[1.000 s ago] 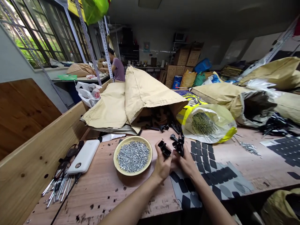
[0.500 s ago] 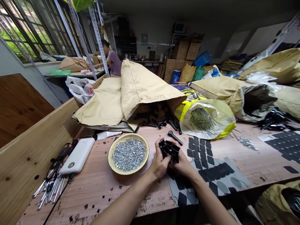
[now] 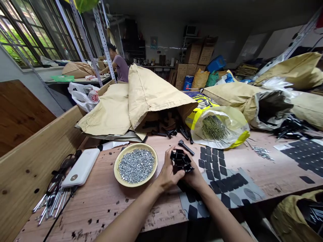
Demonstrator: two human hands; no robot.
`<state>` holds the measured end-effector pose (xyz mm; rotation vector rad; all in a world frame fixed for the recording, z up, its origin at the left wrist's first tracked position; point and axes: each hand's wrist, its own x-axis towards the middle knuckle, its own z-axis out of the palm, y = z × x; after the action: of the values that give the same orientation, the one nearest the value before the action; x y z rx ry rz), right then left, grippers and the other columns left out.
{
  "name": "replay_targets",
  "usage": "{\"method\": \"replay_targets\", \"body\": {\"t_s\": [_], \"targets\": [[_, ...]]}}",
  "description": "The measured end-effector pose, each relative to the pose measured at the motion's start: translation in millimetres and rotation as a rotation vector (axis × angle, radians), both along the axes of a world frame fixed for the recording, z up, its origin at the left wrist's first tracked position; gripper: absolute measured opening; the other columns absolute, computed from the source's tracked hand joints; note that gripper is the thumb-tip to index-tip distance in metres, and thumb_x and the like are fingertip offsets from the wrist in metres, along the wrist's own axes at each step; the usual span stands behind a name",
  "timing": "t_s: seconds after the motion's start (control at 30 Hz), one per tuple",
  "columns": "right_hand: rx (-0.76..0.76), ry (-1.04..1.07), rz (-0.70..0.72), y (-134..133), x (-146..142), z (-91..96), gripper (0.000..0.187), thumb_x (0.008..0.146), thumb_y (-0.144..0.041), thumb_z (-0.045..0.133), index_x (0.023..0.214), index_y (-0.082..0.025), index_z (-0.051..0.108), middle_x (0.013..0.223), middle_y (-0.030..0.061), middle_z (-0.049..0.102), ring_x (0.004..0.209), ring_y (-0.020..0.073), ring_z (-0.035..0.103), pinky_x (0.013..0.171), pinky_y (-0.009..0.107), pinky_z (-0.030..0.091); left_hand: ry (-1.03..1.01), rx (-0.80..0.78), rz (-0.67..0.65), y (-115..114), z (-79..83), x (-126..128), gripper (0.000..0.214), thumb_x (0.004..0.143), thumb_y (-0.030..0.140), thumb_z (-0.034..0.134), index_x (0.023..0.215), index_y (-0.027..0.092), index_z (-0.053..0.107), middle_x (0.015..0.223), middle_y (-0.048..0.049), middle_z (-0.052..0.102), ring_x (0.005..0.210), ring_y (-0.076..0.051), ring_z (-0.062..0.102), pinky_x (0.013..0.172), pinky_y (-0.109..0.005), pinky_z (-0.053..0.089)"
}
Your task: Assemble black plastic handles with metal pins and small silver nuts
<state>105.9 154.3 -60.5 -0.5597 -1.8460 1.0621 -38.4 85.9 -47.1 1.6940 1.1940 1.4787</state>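
Note:
Both my hands meet over the wooden table (image 3: 106, 198), closed round a cluster of black plastic parts (image 3: 181, 160). My left hand (image 3: 168, 171) grips the cluster from the left, thumb up beside it. My right hand (image 3: 194, 175) holds it from below and the right. Just left of my hands stands a yellow bowl (image 3: 135, 164) full of small silver nuts. One loose black part (image 3: 186, 147) lies on the table beyond my hands. Under my right wrist lies a grey sheet of black adhesive pads (image 3: 227, 185).
A tan paper sack (image 3: 153, 97) spills black parts behind the bowl. A yellow plastic bag of long screws (image 3: 217, 127) lies to its right. A white power bank (image 3: 81, 167), glasses and silver bolts (image 3: 50, 205) lie at left. A person (image 3: 118, 65) works far back.
My two hands have come together, merging the separately held black parts into one cluster. The view has shifted slightly; one black part now lies loose beyond my hands.

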Motion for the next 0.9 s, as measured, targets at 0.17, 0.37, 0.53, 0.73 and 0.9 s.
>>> {"method": "replay_targets", "body": {"t_s": [0.17, 0.37, 0.53, 0.73, 0.9], "targets": [[-0.101, -0.069, 0.003, 3.1, 2.3, -3.1, 0.057, 0.084, -0.036, 0.073, 0.136, -0.021, 0.057, 0.129, 0.0115, 0.066, 0.114, 0.0285, 0.065, 0.093, 0.04, 0.057, 0.013, -0.016, -0.058, 6.9, -2.4, -2.9, 0.099, 0.068, 0.039, 0.083, 0.152, 0.02, 0.033, 0.15, -0.0164, 0.041, 0.143, -0.036, 0.039, 0.121, -0.053, 0.032], [-0.095, -0.105, 0.1, 4.2, 6.6, 2.9, 0.076, 0.076, -0.046, 0.08, 0.142, -0.02, 0.054, 0.133, 0.0138, 0.063, 0.128, 0.0345, 0.057, 0.103, 0.043, 0.052, -0.045, -0.187, -0.04, 8.2, 5.6, -2.2, 0.103, 0.06, 0.035, 0.092, 0.147, 0.018, 0.041, 0.142, -0.0153, 0.054, 0.134, -0.032, 0.052, 0.118, -0.047, 0.039], [-0.073, -0.127, 0.117, 1.3, 4.9, 0.1, 0.053, 0.085, -0.045, 0.071, 0.129, -0.018, 0.062, 0.127, 0.0152, 0.065, 0.12, 0.0331, 0.061, 0.107, 0.048, 0.048, -0.184, -0.269, -0.092, 9.8, 9.4, -3.7, 0.105, 0.05, 0.035, 0.097, 0.143, 0.018, 0.05, 0.141, -0.015, 0.057, 0.134, -0.033, 0.052, 0.118, -0.046, 0.039], [0.028, -0.286, 0.016, 4.9, -0.1, -15.7, 0.059, 0.071, -0.024, 0.076, 0.128, -0.02, 0.062, 0.12, 0.0124, 0.064, 0.122, 0.031, 0.057, 0.111, 0.049, 0.045, -0.246, -0.219, -0.118, 15.1, 5.4, -3.2, 0.091, 0.048, 0.026, 0.096, 0.131, 0.015, 0.059, 0.13, -0.0141, 0.065, 0.119, -0.031, 0.063, 0.111, -0.046, 0.046], [0.012, -0.291, -0.07, -4.7, -7.1, -13.7, 0.061, 0.071, -0.023, 0.075, 0.129, -0.019, 0.058, 0.126, 0.014, 0.06, 0.119, 0.0291, 0.057, 0.109, 0.047, 0.047, -0.034, -0.046, -0.03, 14.0, 5.4, 0.7, 0.053, 0.06, 0.015, 0.08, 0.112, 0.017, 0.069, 0.124, -0.0107, 0.069, 0.123, -0.031, 0.061, 0.115, -0.047, 0.042]]}}
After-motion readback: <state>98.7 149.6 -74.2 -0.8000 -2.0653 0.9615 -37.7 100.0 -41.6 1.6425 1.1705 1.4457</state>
